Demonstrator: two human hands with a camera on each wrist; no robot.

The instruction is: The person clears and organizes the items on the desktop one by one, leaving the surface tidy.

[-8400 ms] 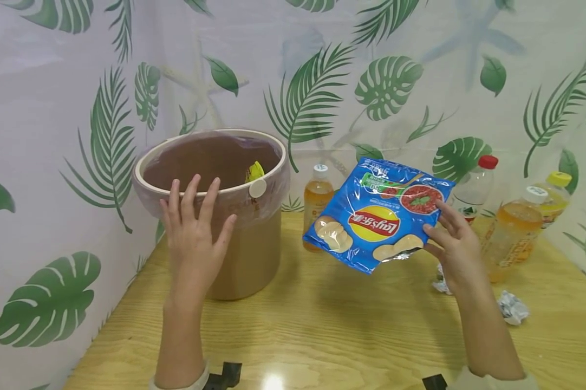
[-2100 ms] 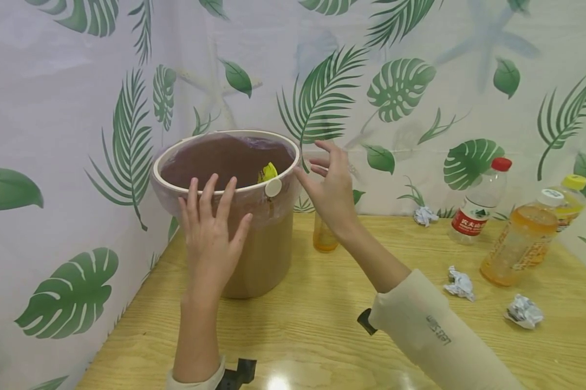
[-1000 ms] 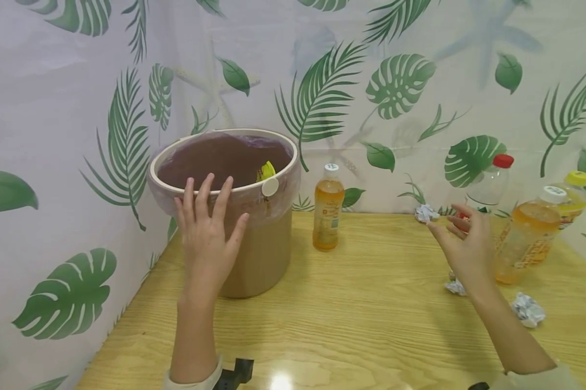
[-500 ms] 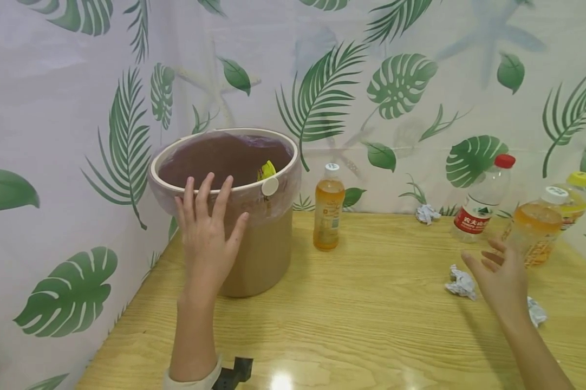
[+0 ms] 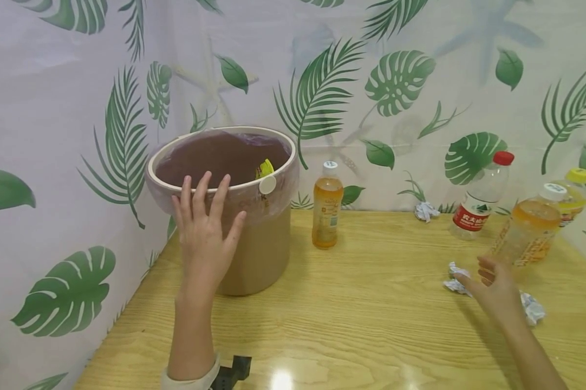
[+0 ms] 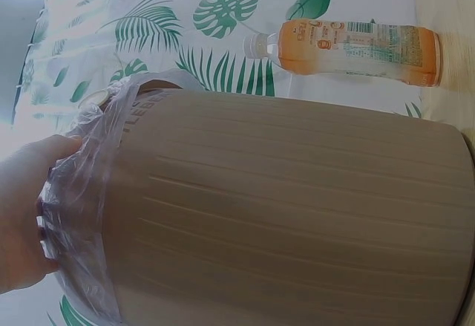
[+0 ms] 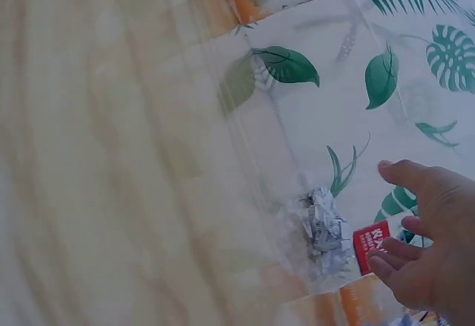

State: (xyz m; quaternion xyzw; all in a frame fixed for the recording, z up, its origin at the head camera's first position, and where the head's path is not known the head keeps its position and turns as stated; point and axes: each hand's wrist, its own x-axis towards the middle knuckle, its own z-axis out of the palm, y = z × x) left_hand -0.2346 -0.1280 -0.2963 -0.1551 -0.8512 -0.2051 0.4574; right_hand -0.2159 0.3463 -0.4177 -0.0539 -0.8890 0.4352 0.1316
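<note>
My left hand (image 5: 202, 238) rests at the near rim of a brown bin (image 5: 259, 254), fingers straight and spread. In the left wrist view, its thumb touches the clear plastic liner (image 6: 85, 192) folded over the rim. My right hand (image 5: 502, 295) is low over the table at the right, fingers loosely bent and holding nothing. Its thumb tip overlaps a crumpled paper ball (image 5: 456, 281) in the head view. Another paper ball (image 5: 533, 310) is partly hidden behind this hand. A yellow wrapper (image 5: 265, 169) shows inside the bin.
An orange drink bottle (image 5: 328, 208) stands right of the bin. At the right are a red-capped bottle (image 5: 478, 206), a white-capped orange bottle (image 5: 532, 225) and a yellow-capped bottle (image 5: 577, 192). A third paper ball (image 5: 425, 211) lies by the patterned back wall covering.
Earlier my right hand held a blue chip bag, now out of sight. It left the bin's rim, moved right and came down by the paper ball. My left hand stayed at the rim.
</note>
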